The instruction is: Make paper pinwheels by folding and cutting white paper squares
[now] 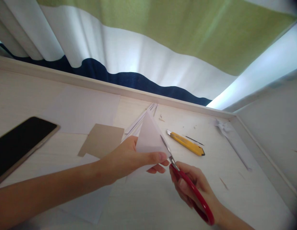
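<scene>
My left hand (141, 159) grips a white sheet of paper (148, 134), thumb on top and fingers beneath; its upper part rises to a point. In my right hand (193, 182) is a pair of scissors with red handles (195, 191). The metal blades lie at the paper's right edge, one in front of it, close to my left fingertips. Beyond the hands, a yellow utility knife (186, 142) rests on the table with its blade tip showing. A thin dark stick-like piece (195, 141) lies beside it.
A dark-screened phone (23, 143) lies at the left. Near it are a brown cardboard piece (102, 139) and a white sheet (88, 108). Narrow paper strips (138, 119) lie behind my left hand. A folded paper piece (232, 147) sits at the right, by the table's raised edge (258, 150).
</scene>
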Tool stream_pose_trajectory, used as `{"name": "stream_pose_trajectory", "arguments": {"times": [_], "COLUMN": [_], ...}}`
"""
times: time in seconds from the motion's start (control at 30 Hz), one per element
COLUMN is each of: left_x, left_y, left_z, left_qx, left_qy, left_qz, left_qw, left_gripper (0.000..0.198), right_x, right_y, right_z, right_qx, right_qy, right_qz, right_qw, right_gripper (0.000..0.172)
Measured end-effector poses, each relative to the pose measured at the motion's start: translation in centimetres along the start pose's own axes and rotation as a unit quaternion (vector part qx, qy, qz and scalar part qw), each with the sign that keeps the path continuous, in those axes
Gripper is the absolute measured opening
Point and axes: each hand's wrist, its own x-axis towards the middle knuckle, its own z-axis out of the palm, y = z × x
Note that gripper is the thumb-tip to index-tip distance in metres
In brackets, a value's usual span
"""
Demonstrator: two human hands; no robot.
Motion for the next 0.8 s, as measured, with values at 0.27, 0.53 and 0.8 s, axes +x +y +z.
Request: {"name": "stream_pose_trajectory", "arguments": {"times": [0.27,0.53,0.8], "left_x": [0.2,-0.1,-0.1], "left_y": [-0.8,0.3,0.3], "left_z": [-0.6,-0.4,-0.2], "left_qx": [0.024,0.109,0.128], "left_qy": [0.02,0.09,0.111], "left_qz": [0.01,-0.006,0.009], "left_qw": [0.999,0.99,0.986], "left_gripper": [0.034,0.033,0.029], "right_x": [0.1,0.0,0.0], "right_y": [-0.3,-0.2,0.7], "right_z": [0.0,0.2,-0.1], "right_qx": [0.004,0.018,0.015], "right_qy": [0.005,0.005,-0.019], "right_qz": [0.001,0.009,-0.004], "right_qw": [1.0,1.0,1.0], "right_gripper": [0.039,0.04,0.039]}}
